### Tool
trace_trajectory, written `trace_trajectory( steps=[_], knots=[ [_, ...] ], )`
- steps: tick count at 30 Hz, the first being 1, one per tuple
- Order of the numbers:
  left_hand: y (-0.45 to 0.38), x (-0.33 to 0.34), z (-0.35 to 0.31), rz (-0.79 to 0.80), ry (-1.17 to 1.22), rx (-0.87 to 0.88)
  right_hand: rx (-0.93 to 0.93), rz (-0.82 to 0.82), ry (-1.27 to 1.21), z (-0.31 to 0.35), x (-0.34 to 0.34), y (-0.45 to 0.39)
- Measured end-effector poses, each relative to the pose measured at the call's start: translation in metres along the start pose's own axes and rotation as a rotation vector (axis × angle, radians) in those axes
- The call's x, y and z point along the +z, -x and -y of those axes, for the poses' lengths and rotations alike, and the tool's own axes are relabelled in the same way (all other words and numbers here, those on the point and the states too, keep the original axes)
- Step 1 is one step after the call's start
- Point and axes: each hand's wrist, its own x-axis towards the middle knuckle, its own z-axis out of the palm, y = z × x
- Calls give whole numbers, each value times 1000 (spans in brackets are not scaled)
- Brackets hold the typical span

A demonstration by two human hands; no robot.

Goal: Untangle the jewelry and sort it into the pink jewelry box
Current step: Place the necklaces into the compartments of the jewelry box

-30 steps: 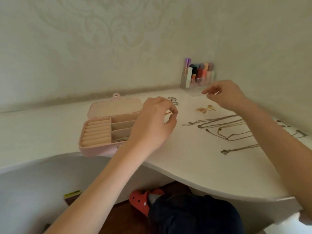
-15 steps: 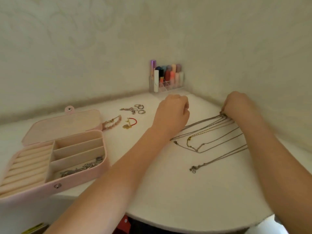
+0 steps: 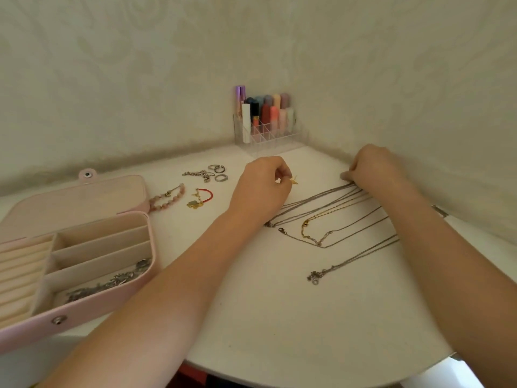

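Left hand (image 3: 261, 186) now lifted slightly, fingers pinching gold star pendant (image 3: 293, 180); right hand (image 3: 375, 166) fingers still pin bunched chains (image 3: 330, 217) on bench (image 3: 251, 289); separation under way.

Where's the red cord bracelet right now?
In the head view the red cord bracelet lies on the table left of the left hand, between it and the pink bead bracelet, just below the rings.
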Motion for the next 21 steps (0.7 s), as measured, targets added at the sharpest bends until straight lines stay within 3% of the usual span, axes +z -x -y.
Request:
trace_trajectory(
  steps=[7,16,21],
  knots=[
    [1,-2,-1,-15,11,-9,-61,-49,-131,4,3,2],
    [0,-1,0,-14,24,-15,-133,108,-247,5,-3,8],
    [1,-1,0,-2,24,-18,-210,97,-269,4,3,7]
  ],
)
